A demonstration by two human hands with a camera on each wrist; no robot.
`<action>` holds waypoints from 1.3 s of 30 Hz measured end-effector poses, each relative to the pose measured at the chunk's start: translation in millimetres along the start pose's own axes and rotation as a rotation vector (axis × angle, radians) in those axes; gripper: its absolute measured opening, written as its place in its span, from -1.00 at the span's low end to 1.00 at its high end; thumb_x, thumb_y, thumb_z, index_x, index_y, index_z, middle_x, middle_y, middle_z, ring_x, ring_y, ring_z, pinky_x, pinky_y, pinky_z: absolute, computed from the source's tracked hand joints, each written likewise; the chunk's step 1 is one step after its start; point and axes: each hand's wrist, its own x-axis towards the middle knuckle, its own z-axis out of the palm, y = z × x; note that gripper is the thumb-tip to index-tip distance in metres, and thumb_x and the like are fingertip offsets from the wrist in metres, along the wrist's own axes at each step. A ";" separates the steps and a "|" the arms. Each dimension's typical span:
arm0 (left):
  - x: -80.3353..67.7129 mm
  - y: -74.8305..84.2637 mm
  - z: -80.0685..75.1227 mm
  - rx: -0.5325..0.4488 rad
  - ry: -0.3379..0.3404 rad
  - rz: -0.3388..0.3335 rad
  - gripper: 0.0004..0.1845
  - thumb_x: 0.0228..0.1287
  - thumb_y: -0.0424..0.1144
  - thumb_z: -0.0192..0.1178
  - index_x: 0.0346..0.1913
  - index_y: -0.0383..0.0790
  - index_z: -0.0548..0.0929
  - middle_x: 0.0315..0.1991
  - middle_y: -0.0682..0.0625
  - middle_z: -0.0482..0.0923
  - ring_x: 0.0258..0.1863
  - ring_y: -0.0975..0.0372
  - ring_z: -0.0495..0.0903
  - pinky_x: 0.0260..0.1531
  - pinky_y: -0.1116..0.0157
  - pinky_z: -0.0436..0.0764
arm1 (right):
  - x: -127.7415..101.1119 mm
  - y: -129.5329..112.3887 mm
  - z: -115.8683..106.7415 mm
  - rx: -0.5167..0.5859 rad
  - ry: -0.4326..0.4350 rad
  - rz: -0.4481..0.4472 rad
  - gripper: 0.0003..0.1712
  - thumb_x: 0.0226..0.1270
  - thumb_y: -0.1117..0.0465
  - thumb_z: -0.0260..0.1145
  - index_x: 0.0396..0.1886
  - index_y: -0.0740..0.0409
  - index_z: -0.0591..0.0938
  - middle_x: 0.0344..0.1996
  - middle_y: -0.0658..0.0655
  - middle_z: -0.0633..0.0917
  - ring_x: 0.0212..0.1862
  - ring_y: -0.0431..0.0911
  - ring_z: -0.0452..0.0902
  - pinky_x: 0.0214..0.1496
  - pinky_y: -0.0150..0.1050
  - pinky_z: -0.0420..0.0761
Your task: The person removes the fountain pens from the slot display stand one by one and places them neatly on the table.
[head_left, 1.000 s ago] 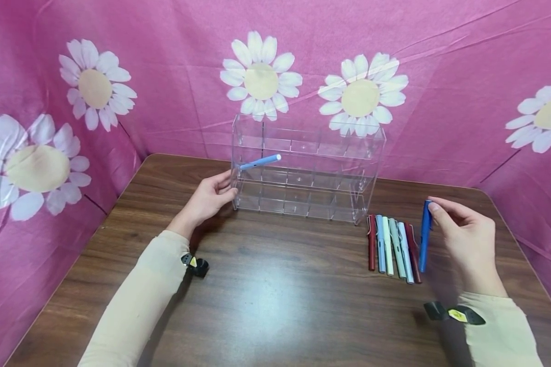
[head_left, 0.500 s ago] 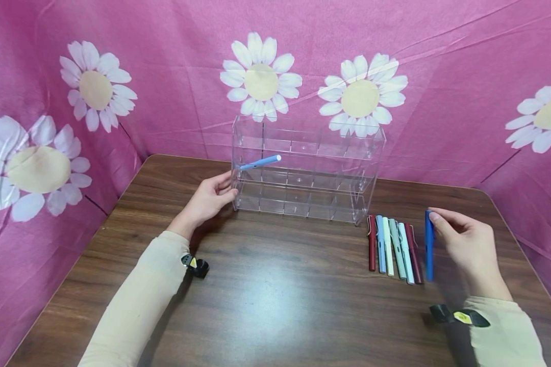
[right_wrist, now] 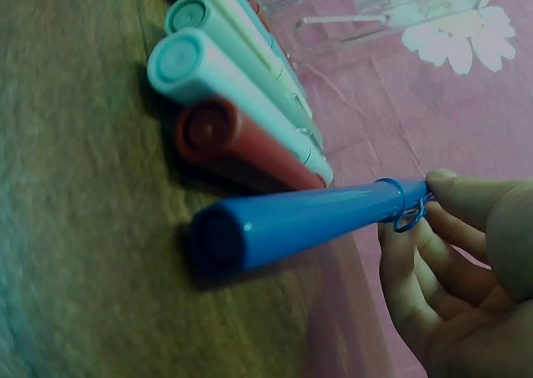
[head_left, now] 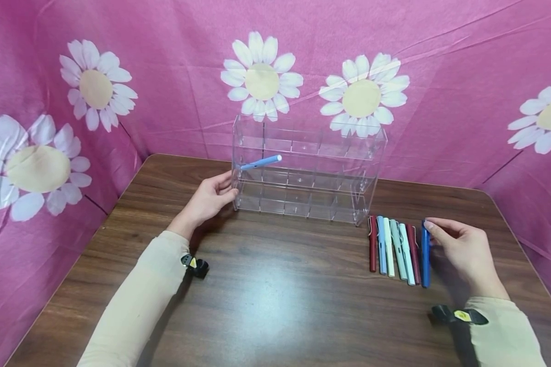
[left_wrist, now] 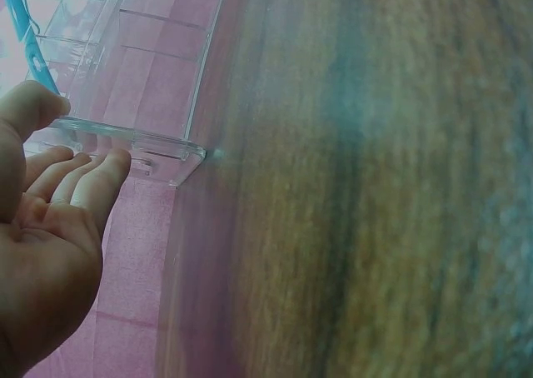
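Observation:
At its far end, where the clip is, a dark blue pen [head_left: 425, 257] is pinched between the thumb and fingers of my right hand [head_left: 468, 250]. It lies low over the table, just right of a row of several pens [head_left: 397, 250] in dark red, blue, pale green and pale blue. My left hand [head_left: 210, 196] holds the left side wall of a clear acrylic display rack [head_left: 298, 178], thumb on one face and fingers on the other. A light blue pen [head_left: 261, 162] sits slanted across the rack's left part, its white-ended tip toward the right.
The brown wooden table [head_left: 266, 311] carries everything. A pink cloth [head_left: 174, 71] with large white daisies hangs behind and at both sides. The rack has tiers split by thin clear dividers, and its right end stands close to the pen row.
My right hand has shifted a little and lowered the dark blue pen toward the table beside the row. My left hand and the rack stay where they were.

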 end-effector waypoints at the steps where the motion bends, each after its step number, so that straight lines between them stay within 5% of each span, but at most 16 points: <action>1: 0.0 -0.1 -0.1 -0.001 0.001 0.001 -0.38 0.30 -0.48 0.09 0.41 -0.36 0.21 0.31 -0.32 0.31 0.26 -0.08 0.39 0.12 0.46 0.51 | 1.0 1.1 -0.2 0.009 0.000 0.001 -0.41 0.26 -0.08 0.29 0.12 0.27 0.59 -0.58 -0.28 0.68 -0.53 -0.31 0.63 -0.52 -0.31 0.73; 17: -1.9 0.5 1.0 -0.014 -0.003 -0.011 -0.38 0.31 -0.50 0.07 0.41 -0.36 0.19 0.32 -0.32 0.30 0.27 -0.05 0.38 0.13 0.46 0.51 | 5.7 14.6 4.9 -0.200 -0.040 -0.025 -0.42 0.33 -0.12 0.21 0.03 0.30 0.62 -0.55 -0.24 0.68 -0.52 -0.32 0.60 -0.54 -0.40 0.66; 31: -1.1 1.8 0.2 -0.010 -0.007 -0.002 -0.37 0.30 -0.50 0.08 0.42 -0.35 0.19 0.32 -0.32 0.30 0.27 -0.06 0.39 0.12 0.46 0.51 | 6.8 12.1 8.1 -0.312 -0.033 -0.052 -0.44 0.35 -0.14 0.17 0.02 0.25 0.64 -0.27 0.29 0.70 -0.50 -0.29 0.55 -0.57 -0.42 0.61; 39: -0.9 -0.3 -0.3 -0.017 -0.015 -0.004 -0.38 0.31 -0.47 0.09 0.42 -0.34 0.20 0.32 -0.31 0.30 0.27 -0.07 0.38 0.13 0.46 0.50 | 4.8 8.8 7.3 -0.346 -0.046 -0.070 -0.49 0.38 -0.06 0.17 0.00 0.29 0.64 -0.28 0.33 0.70 -0.53 -0.34 0.54 -0.59 -0.44 0.58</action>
